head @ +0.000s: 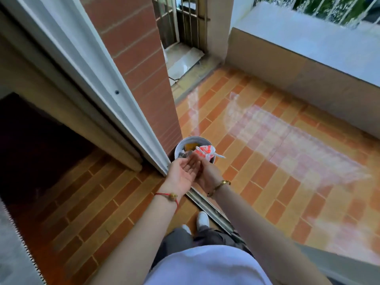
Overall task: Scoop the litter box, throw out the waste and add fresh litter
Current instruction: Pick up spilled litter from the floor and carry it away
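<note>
Left hand [184, 173] at frame centre lies palm up, fingers straight. Right hand [208, 174] is just beside it, its fingers hidden, so its grip cannot be told. Just above them, a tied bag [205, 152] rests atop the bin [190, 139] by the pillar [144, 79].

Head-worn view, steeply downward (wide-angle)

r hand [207, 175] partly hidden behind l hand [182, 172], grip unclear.
</note>
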Tool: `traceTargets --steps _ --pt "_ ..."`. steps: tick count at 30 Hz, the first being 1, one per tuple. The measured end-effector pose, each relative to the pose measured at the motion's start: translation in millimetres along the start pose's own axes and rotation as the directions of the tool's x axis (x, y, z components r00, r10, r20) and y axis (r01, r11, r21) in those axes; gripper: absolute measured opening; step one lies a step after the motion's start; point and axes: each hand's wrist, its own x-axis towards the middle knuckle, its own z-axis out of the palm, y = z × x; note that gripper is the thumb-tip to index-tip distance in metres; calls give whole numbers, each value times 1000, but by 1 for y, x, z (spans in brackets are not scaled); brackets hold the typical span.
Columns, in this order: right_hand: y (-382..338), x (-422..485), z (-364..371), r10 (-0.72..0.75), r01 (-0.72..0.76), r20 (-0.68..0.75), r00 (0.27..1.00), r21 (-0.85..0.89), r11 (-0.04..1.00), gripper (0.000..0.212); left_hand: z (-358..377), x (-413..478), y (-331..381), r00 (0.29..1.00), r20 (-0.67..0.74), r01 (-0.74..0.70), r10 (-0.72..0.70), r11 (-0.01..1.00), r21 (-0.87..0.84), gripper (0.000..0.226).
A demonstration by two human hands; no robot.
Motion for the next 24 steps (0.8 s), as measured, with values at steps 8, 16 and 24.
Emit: traceTargets --steps 8,16,24 --pt "-40 87 0 -213 50 -145 966 -706 707 33 23 98 26 998 -24 -49 53 987 155 24" --pt "-52 184 -40 -313 7 -31 949 -993 121 34 11 233 46 971 -168 -71 167 882 466 27" --pt "-31 259 -91 -353 0 20 935 -998 -56 24 -25 357 58 965 132 -141 228 27 990 36"
